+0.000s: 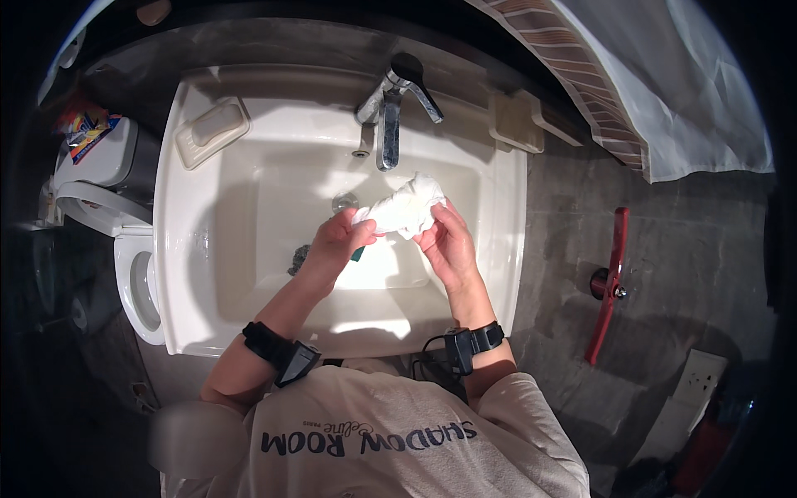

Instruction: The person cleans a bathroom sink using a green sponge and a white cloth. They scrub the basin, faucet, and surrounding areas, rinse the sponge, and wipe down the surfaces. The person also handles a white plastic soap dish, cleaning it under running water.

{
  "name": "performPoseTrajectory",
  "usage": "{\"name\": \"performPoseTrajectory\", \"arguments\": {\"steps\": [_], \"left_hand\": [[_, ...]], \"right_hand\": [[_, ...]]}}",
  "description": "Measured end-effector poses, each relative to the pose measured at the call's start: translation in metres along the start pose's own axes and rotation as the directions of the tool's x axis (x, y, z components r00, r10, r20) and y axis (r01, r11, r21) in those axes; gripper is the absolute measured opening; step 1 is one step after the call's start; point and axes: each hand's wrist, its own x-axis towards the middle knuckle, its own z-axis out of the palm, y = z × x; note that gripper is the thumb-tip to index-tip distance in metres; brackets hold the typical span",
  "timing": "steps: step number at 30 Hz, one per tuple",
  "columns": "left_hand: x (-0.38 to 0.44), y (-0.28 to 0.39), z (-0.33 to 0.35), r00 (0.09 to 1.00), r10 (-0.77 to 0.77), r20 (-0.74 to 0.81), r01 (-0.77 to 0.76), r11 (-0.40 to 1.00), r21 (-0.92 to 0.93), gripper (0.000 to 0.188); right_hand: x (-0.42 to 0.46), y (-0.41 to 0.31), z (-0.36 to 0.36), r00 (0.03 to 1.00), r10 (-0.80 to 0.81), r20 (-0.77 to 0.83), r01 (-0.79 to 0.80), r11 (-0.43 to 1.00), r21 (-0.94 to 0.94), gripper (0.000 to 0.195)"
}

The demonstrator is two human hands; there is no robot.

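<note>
A crumpled white cloth [408, 205] is held between my two hands above the basin of a white sink [240, 311]. My left hand [339, 246] pinches its left end between thumb and fingers. At the cloth's right end, my right hand [449, 243] grips the edge. The chrome faucet [389, 137] stands just beyond the cloth. Below my left hand, in the basin, lie a dark metal scouring pad [299, 259] and a green piece [357, 254], mostly hidden. The drain [344, 202] shows beside the cloth.
A soap dish [187, 146] with a bar of soap [216, 124] rests on the sink's back left corner. A beige box-like object [515, 121] sits at the back right. Left of the sink are a toilet [138, 292] and a bin [118, 152]; a red handle [610, 286] is at the right.
</note>
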Motion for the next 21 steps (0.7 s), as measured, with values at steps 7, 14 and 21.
{"name": "performPoseTrajectory", "arguments": {"steps": [7, 14, 21], "left_hand": [[-0.004, 0.001, 0.0, 0.999, 0.039, 0.008, -0.037, 0.975, -0.22, 0.026], [-0.001, -0.004, 0.008, 0.983, 0.176, -0.05, -0.155, 0.947, 0.282, 0.043], [0.009, 0.0, 0.039, 0.991, -0.052, 0.123, 0.008, 0.942, 0.336, 0.033]], "right_hand": [[-0.004, -0.018, -0.019, 0.996, -0.07, -0.056, 0.066, 0.995, -0.069, 0.038], [-0.014, -0.03, -0.01, 0.973, -0.156, -0.17, 0.059, 0.881, -0.469, 0.014], [-0.022, -0.028, 0.001, 0.988, 0.02, -0.154, -0.103, 0.824, -0.557, 0.018]]}}
